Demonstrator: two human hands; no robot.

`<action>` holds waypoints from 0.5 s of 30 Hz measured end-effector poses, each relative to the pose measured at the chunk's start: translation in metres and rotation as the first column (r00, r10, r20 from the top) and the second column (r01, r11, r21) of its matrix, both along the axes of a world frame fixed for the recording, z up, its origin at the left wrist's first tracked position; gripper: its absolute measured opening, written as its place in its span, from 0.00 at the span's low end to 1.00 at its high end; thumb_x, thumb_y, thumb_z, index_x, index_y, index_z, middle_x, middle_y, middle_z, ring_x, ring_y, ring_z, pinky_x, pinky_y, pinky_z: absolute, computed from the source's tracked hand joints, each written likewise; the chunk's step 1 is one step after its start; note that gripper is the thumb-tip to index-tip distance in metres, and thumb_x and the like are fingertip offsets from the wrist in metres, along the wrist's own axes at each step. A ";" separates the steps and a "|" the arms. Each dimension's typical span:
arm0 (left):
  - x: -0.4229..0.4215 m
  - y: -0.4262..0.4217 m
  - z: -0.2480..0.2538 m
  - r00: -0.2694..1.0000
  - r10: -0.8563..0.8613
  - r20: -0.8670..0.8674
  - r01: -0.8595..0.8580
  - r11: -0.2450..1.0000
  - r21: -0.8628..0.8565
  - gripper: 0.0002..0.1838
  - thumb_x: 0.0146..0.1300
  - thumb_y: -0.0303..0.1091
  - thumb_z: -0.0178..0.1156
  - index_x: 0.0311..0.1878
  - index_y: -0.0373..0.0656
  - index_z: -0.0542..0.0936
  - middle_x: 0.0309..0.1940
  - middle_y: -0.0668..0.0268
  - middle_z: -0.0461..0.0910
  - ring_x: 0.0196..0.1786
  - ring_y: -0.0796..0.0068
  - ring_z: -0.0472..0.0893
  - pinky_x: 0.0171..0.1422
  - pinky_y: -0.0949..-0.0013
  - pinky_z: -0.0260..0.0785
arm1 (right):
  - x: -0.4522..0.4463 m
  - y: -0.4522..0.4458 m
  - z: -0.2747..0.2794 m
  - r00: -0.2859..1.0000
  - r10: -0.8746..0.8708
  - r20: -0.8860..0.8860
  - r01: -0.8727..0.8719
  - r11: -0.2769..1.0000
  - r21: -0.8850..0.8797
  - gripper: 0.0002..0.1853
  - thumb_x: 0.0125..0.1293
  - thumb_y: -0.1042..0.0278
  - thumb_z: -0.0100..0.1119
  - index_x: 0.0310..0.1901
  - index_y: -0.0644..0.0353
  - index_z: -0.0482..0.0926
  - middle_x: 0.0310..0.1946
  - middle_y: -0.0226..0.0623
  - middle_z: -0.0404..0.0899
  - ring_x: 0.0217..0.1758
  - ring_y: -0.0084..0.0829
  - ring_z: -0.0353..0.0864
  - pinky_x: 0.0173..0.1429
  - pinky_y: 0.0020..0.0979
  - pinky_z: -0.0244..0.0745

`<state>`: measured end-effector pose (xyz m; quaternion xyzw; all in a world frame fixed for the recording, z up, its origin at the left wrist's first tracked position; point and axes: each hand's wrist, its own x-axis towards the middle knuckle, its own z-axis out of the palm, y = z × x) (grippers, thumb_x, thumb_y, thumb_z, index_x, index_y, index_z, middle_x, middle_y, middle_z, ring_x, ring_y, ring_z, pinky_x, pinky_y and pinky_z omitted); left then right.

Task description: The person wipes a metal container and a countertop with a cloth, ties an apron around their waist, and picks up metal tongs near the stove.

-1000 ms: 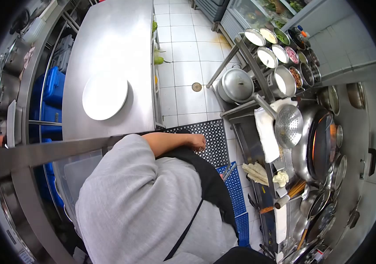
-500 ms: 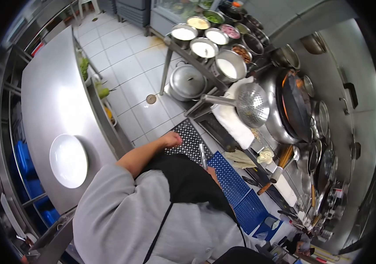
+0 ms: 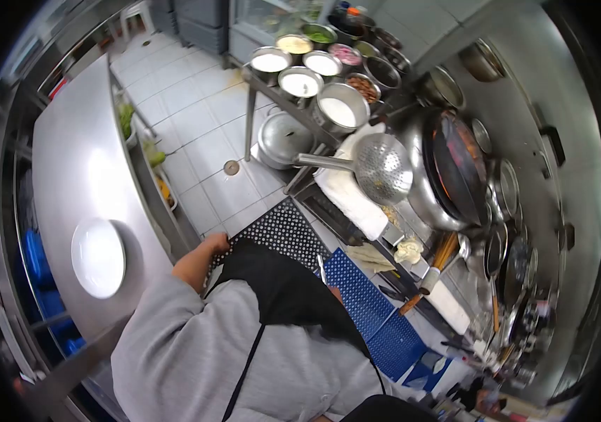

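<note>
My left hand (image 3: 217, 243) is loosely curled, with nothing visible in it. It hangs near the edge of the steel counter (image 3: 68, 176), above the floor beside the black perforated mat (image 3: 279, 228). My right hand (image 3: 335, 293) is mostly hidden behind the black apron. A slim metal utensil (image 3: 321, 269) sticks up from it; its lower part is out of sight, so its kind is unclear. On the counter to my left lies a white oval plate (image 3: 98, 257) with nothing on it.
At right stand a wok (image 3: 455, 169), a perforated strainer (image 3: 383, 169) over a white cloth, and a brush (image 3: 441, 253). Several metal pots of ingredients (image 3: 343, 109) crowd the far shelf. Below is a lidded pot (image 3: 286, 139). Blue mats (image 3: 364, 292) line the right.
My left hand has moved left and down, toward the counter's edge. The view has turned slightly, shifting the stove and pots left. The right hand still holds the metal utensil.
</note>
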<state>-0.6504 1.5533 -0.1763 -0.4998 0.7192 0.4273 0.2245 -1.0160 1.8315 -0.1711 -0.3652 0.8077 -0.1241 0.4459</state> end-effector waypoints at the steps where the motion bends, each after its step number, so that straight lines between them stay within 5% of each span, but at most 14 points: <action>1: 0.004 0.001 -0.020 1.000 0.026 -0.001 -0.026 0.997 -0.070 0.16 0.49 0.40 0.64 0.39 0.41 0.85 0.42 0.50 0.84 0.48 0.52 0.83 0.53 0.54 0.75 | -0.003 0.002 0.002 1.000 0.002 0.001 -0.002 1.000 0.013 0.31 0.57 0.34 0.64 0.31 0.63 0.84 0.21 0.42 0.81 0.28 0.34 0.84 0.35 0.37 0.74; 6: 0.017 0.013 -0.034 0.983 0.174 0.066 -0.168 0.983 -0.078 0.17 0.52 0.41 0.61 0.42 0.40 0.85 0.44 0.51 0.84 0.48 0.52 0.83 0.52 0.54 0.75 | -0.031 0.001 0.012 0.996 0.081 0.025 -0.083 0.991 0.103 0.30 0.57 0.35 0.64 0.31 0.63 0.84 0.21 0.42 0.81 0.28 0.34 0.84 0.35 0.37 0.75; 15: -0.013 0.076 0.010 0.920 0.375 -0.113 -0.381 0.924 -0.036 0.20 0.53 0.38 0.62 0.49 0.41 0.84 0.51 0.51 0.82 0.55 0.53 0.81 0.59 0.55 0.74 | -0.074 -0.051 0.020 0.958 0.286 0.015 -0.284 0.941 0.184 0.29 0.57 0.37 0.65 0.31 0.64 0.84 0.20 0.42 0.81 0.28 0.34 0.84 0.35 0.37 0.75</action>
